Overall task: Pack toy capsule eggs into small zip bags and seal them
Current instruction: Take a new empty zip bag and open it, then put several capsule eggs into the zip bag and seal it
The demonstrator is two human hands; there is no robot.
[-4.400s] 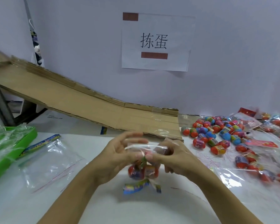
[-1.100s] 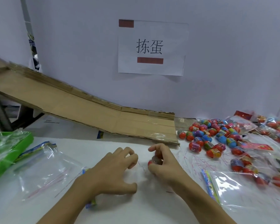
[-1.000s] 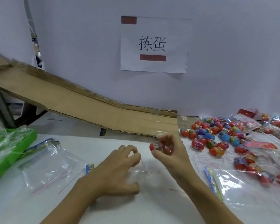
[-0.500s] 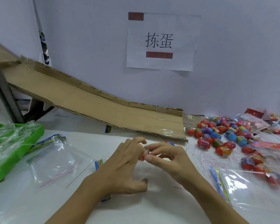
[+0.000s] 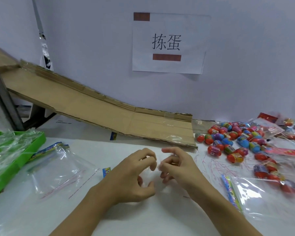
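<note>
My left hand (image 5: pixel 134 174) and right hand (image 5: pixel 177 166) pinch a small clear zip bag (image 5: pixel 157 168) above the table — the loose capsule eggs (image 5: pixel 228 142) wait well right; slippery film could slip from my fingers.

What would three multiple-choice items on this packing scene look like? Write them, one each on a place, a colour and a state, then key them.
1. Where do the loose capsule eggs lie?
A) on the cardboard ramp B) on the right side of the table C) on the floor
2. What colour is the tray at the left?
A) green B) yellow C) black
3. How is the big clear bag beside that tray?
A) stuffed with eggs B) held aloft C) lying flat, no eggs inside

Key: 1 B, the pile sits on the tabletop at the right; 2 A, its rim is bright green; 3 C, it lies flat and no egg shows through it.
</note>
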